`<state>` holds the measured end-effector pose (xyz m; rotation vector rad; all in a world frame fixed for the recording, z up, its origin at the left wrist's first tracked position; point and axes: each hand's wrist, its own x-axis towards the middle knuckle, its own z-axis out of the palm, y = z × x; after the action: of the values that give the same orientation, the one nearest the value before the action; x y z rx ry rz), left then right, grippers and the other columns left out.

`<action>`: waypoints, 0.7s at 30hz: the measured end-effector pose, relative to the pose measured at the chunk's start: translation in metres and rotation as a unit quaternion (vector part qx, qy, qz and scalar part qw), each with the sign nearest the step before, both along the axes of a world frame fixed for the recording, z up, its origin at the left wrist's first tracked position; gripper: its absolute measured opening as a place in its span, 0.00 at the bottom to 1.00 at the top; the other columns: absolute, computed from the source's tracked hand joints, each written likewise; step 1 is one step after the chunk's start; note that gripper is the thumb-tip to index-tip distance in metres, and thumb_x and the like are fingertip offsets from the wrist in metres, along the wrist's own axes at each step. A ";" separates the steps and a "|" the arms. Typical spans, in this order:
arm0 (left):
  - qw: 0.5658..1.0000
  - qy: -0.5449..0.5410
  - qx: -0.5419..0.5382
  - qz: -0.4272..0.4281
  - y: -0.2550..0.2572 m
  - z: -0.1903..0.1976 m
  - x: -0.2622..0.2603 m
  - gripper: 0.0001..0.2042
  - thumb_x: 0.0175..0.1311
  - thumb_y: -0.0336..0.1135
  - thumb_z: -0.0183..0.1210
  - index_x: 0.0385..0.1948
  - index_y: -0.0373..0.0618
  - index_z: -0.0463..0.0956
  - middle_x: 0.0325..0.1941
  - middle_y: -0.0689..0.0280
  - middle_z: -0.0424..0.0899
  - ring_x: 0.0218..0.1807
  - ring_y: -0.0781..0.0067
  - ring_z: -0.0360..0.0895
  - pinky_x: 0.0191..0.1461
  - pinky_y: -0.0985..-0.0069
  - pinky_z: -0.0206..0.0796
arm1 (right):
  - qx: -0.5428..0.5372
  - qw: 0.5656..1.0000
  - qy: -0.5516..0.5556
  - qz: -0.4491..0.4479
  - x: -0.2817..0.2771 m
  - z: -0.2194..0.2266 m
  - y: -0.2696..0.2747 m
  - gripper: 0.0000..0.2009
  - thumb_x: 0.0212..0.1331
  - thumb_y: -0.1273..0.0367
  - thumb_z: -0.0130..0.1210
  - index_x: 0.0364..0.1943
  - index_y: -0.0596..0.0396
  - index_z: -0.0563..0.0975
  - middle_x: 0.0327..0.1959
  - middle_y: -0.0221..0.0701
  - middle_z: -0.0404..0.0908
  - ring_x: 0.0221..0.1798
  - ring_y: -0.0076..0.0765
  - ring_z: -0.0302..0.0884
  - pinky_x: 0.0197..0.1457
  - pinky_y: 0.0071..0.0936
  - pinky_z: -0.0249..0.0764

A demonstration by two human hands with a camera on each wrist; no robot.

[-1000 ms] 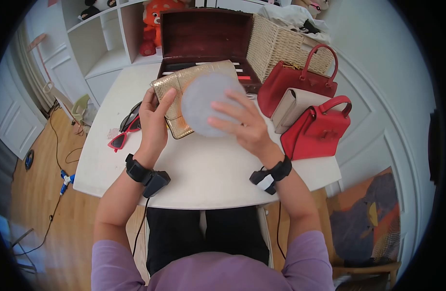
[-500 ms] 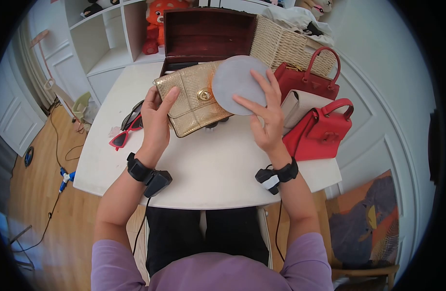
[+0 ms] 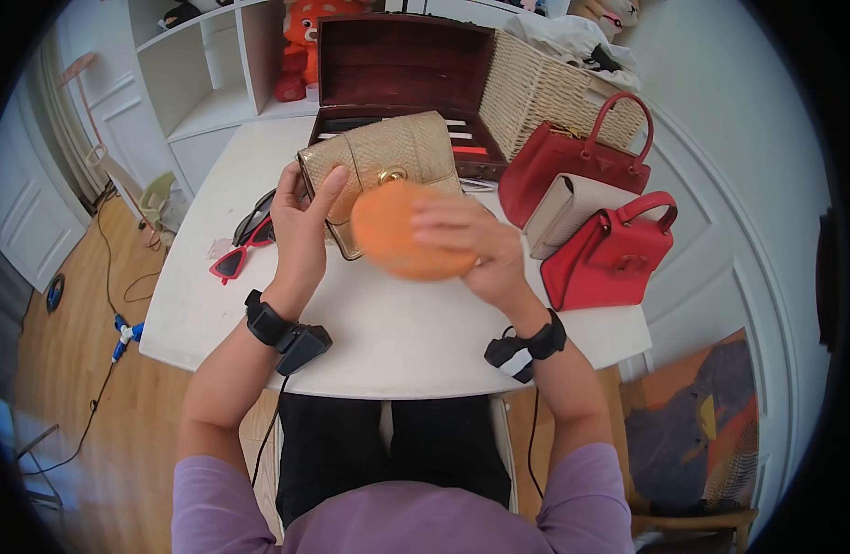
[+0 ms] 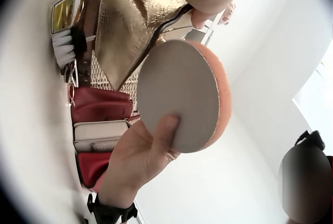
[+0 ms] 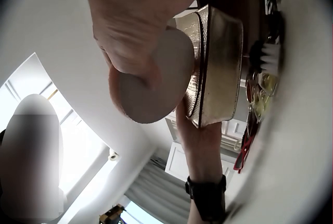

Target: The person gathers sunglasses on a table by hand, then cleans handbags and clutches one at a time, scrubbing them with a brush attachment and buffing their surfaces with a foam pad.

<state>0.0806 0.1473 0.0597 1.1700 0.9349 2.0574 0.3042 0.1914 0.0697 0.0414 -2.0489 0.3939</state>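
Note:
My left hand (image 3: 302, 217) grips a gold snakeskin-textured handbag (image 3: 425, 138) by its left end, thumb across the front, above the table. The bag's flap with its round gold clasp faces me. My right hand (image 3: 480, 245) pinches a round sponge pad (image 3: 388, 231), blurred in the head view, orange on the face turned up. Its other side is smooth grey (image 4: 179, 88), as the left wrist view shows, with the thumb pressed on it. The pad overlaps the bag's lower front edge in the head view.
An open dark red case (image 3: 406, 65) stands behind the bag, beside a wicker basket (image 3: 545, 88). On the right are a dark red handbag (image 3: 559, 157), a beige bag (image 3: 572, 203) and a bright red handbag (image 3: 609, 254). Sunglasses (image 3: 229, 266) and a white-bristled brush (image 4: 65, 49) lie on the table.
The pad in my right hand went up and right across the bag, then back down and left. Its orange side now faces up instead of grey. My left hand still holds the bag.

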 end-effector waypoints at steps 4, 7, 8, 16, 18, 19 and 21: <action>0.999 0.040 0.006 0.018 -0.003 0.001 0.003 0.19 0.62 0.34 0.67 0.51 0.39 0.72 0.47 0.64 0.81 0.46 0.80 0.78 0.53 0.81 0.69 | -0.058 0.996 -0.047 0.038 -0.010 -0.003 -0.016 0.16 0.48 0.84 0.59 0.39 0.52 0.86 0.48 0.34 0.85 0.56 0.45 0.80 0.61 0.38 0.72; 0.999 0.043 0.017 0.023 -0.003 -0.001 0.005 0.18 0.62 0.33 0.66 0.50 0.38 0.72 0.47 0.64 0.81 0.47 0.81 0.77 0.54 0.81 0.68 | 0.002 0.999 -0.052 -0.003 -0.009 -0.002 -0.013 0.21 0.43 0.86 0.56 0.41 0.49 0.86 0.46 0.29 0.86 0.56 0.40 0.80 0.64 0.38 0.71; 0.999 0.044 0.016 0.022 -0.003 0.000 0.004 0.18 0.62 0.33 0.66 0.50 0.38 0.72 0.47 0.64 0.81 0.47 0.81 0.77 0.54 0.81 0.68 | 0.025 0.998 -0.040 -0.036 -0.006 -0.002 -0.007 0.22 0.42 0.87 0.54 0.40 0.49 0.86 0.46 0.29 0.86 0.56 0.40 0.80 0.63 0.38 0.71; 0.998 -0.025 0.037 0.041 0.002 0.006 -0.008 0.17 0.65 0.35 0.64 0.50 0.36 0.72 0.49 0.63 0.80 0.50 0.78 0.75 0.57 0.79 0.66 | -0.077 0.945 0.153 -0.279 0.019 0.000 0.032 0.25 0.41 0.90 0.50 0.44 0.52 0.84 0.48 0.35 0.84 0.57 0.42 0.80 0.60 0.33 0.73; 1.000 -0.018 0.011 0.015 0.002 0.004 -0.008 0.19 0.64 0.34 0.65 0.52 0.36 0.71 0.50 0.62 0.80 0.50 0.78 0.75 0.57 0.79 0.66 | -0.188 0.930 0.252 -0.190 0.011 0.004 0.020 0.25 0.42 0.90 0.50 0.45 0.54 0.83 0.50 0.37 0.83 0.58 0.44 0.79 0.61 0.31 0.73; 1.000 -0.018 0.016 0.016 0.001 0.002 -0.006 0.19 0.64 0.34 0.65 0.52 0.36 0.71 0.50 0.62 0.80 0.50 0.78 0.75 0.57 0.79 0.66 | -0.183 0.936 0.240 -0.179 0.006 0.001 0.015 0.25 0.42 0.89 0.52 0.45 0.52 0.84 0.51 0.35 0.83 0.60 0.45 0.78 0.64 0.35 0.72; 0.997 0.066 0.035 0.016 -0.003 -0.001 0.002 0.21 0.63 0.32 0.66 0.54 0.36 0.69 0.51 0.62 0.79 0.52 0.78 0.76 0.58 0.78 0.66 | -0.021 0.976 0.135 -0.167 0.007 0.004 0.006 0.25 0.42 0.89 0.52 0.46 0.51 0.84 0.52 0.35 0.83 0.60 0.45 0.77 0.65 0.37 0.71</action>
<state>0.0824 0.1445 0.0591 1.3508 0.9561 2.0724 0.3109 0.1973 0.0736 -0.2606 -1.7383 0.2068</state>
